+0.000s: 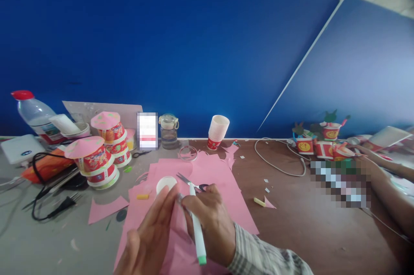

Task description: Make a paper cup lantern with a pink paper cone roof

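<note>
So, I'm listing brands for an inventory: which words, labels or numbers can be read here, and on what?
No text reads letter for letter.
Stacked cups: print too blurred.
Red cups at right: gold emblem, unreadable.
Bottle: label too small.
White box: blue logo, unreadable.
Pen in the right hand: no print seen.

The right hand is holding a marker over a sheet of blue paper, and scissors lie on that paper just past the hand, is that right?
No, the paper is pink, not blue; the head view shows it. The right hand does hold a marker over it, and scissors lie on that paper just past the hand.
</note>
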{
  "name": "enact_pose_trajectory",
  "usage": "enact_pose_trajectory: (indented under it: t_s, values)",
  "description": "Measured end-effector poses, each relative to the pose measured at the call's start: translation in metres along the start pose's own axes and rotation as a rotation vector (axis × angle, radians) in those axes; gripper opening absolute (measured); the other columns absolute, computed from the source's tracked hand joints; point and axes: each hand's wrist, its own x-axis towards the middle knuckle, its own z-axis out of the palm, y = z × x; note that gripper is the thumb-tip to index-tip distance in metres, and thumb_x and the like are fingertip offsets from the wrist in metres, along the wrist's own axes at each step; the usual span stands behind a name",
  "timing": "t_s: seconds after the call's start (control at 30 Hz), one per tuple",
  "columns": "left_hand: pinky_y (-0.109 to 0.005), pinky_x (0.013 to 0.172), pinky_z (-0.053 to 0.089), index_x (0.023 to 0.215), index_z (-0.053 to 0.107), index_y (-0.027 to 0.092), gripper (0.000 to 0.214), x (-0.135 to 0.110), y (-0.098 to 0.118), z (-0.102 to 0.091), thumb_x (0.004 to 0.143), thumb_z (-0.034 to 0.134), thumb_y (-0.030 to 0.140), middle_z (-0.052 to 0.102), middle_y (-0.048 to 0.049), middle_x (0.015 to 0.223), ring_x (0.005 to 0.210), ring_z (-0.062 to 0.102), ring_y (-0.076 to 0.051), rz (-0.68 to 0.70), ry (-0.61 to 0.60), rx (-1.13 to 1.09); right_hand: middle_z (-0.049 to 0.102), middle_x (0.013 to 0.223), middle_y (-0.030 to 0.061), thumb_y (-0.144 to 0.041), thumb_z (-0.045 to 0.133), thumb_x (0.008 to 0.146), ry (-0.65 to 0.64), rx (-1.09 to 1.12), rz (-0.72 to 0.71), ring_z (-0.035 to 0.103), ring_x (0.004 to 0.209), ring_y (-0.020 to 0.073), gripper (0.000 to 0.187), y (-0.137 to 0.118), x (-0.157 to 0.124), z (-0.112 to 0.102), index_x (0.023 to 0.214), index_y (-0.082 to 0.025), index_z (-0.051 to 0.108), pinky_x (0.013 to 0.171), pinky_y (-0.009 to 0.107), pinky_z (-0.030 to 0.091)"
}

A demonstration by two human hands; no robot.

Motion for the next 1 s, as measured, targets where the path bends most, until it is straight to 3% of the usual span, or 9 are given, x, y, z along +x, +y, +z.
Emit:
enact_pose_trajectory:
  t_s: [0.17, 0.3, 0.4, 0.47, 0.57, 0.67, 0.77, 0.9, 1.0]
  values:
    - [-0.042, 0.100, 0.022, 0.116, 0.040, 0.027, 0.061, 0.014, 0.001, 0.001, 0.068, 0.022, 0.060, 0.048, -0.0031, 0.124, 0.118, 0.029, -0.023, 0.063, 0.239, -0.150, 0.060, 0.056, -0.0043, -0.024, 0.056, 0.082, 0.067, -0.024, -0.036, 0.056, 0.048, 0.0159, 0.006, -0.007, -0.002, -0.010, 0.088, -0.022, 0.058, 0.060, 0.030, 0.035]
    - [-0.040, 0.088, 0.041, 0.099, 0.054, 0.035, 0.046, 0.014, -0.013, -0.008, 0.057, 0.054, 0.053, 0.059, 0.0008, 0.112, 0.105, 0.046, -0.027, 0.090, 0.437, 0.236, 0.066, 0.064, -0.0037, -0.020, 0.059, 0.080, 0.215, 0.095, -0.017, 0.061, 0.051, 0.0156, 0.015, -0.006, -0.002, -0.014, 0.094, -0.023, 0.055, 0.065, 0.032, 0.039]
    - [-0.040, 0.078, 0.048, 0.088, 0.061, 0.033, 0.038, 0.011, -0.015, -0.018, 0.053, 0.062, 0.047, 0.068, -0.0026, 0.093, 0.092, 0.055, -0.029, 0.142, 0.342, 0.823, 0.068, 0.065, -0.0050, -0.018, 0.061, 0.078, 0.303, 0.154, 0.025, 0.060, 0.050, 0.0139, 0.018, 0.000, 0.001, -0.022, 0.093, -0.024, 0.054, 0.067, 0.032, 0.040]
    - [-0.040, 0.075, 0.049, 0.082, 0.063, 0.034, 0.028, 0.009, -0.012, -0.028, 0.055, 0.060, 0.043, 0.069, -0.0026, 0.087, 0.085, 0.057, -0.029, 0.266, 0.282, 1.191, 0.068, 0.063, -0.0064, -0.018, 0.061, 0.076, 0.301, 0.185, 0.052, 0.058, 0.047, 0.0127, 0.018, 0.004, 0.003, -0.027, 0.092, -0.024, 0.055, 0.065, 0.031, 0.041]
    - [-0.040, 0.073, 0.048, 0.088, 0.060, 0.035, 0.031, 0.008, -0.012, -0.048, 0.058, 0.057, 0.041, 0.068, -0.0028, 0.086, 0.082, 0.058, -0.029, 0.426, 0.212, 1.535, 0.068, 0.062, -0.0073, -0.017, 0.060, 0.075, 0.286, 0.197, 0.072, 0.056, 0.044, 0.0118, 0.017, 0.008, 0.005, -0.031, 0.090, -0.024, 0.056, 0.064, 0.031, 0.041]
    - [-0.043, 0.066, 0.048, 0.087, 0.061, 0.033, 0.042, 0.008, -0.022, -0.065, 0.047, 0.066, 0.045, 0.068, -0.0047, 0.080, 0.070, 0.059, -0.030, 0.361, 0.184, 1.747, 0.069, 0.063, -0.0065, -0.019, 0.060, 0.076, 0.272, 0.198, 0.068, 0.055, 0.043, 0.0125, 0.017, 0.009, 0.005, -0.027, 0.091, -0.024, 0.056, 0.064, 0.032, 0.041]
    - [-0.041, 0.063, 0.047, 0.089, 0.060, 0.032, 0.040, 0.011, -0.030, -0.067, 0.050, 0.066, 0.038, 0.068, -0.0042, 0.075, 0.066, 0.059, -0.029, 0.332, 0.146, 1.749, 0.069, 0.063, -0.0066, -0.019, 0.061, 0.076, 0.250, 0.217, 0.073, 0.055, 0.044, 0.0129, 0.018, 0.007, 0.003, -0.022, 0.092, -0.025, 0.056, 0.066, 0.033, 0.041]
    - [-0.031, 0.047, 0.045, 0.062, 0.060, 0.029, 0.005, 0.013, -0.016, -0.048, 0.058, 0.057, 0.030, 0.061, 0.0020, 0.056, 0.052, 0.055, -0.021, 0.239, 0.141, 1.537, 0.068, 0.062, -0.0090, -0.017, 0.062, 0.074, 0.231, 0.244, 0.079, 0.055, 0.043, 0.0112, 0.021, 0.005, 0.002, -0.021, 0.091, -0.025, 0.056, 0.066, 0.031, 0.042]
    - [-0.026, 0.036, 0.040, 0.052, 0.054, 0.027, 0.014, 0.014, -0.001, -0.034, 0.061, 0.051, 0.037, 0.050, 0.0071, 0.045, 0.039, 0.047, -0.015, 0.126, 0.239, 1.273, 0.070, 0.068, -0.0073, -0.016, 0.061, 0.074, 0.265, 0.255, 0.088, 0.055, 0.046, 0.0119, 0.019, 0.002, 0.003, -0.026, 0.089, -0.025, 0.056, 0.067, 0.031, 0.043]
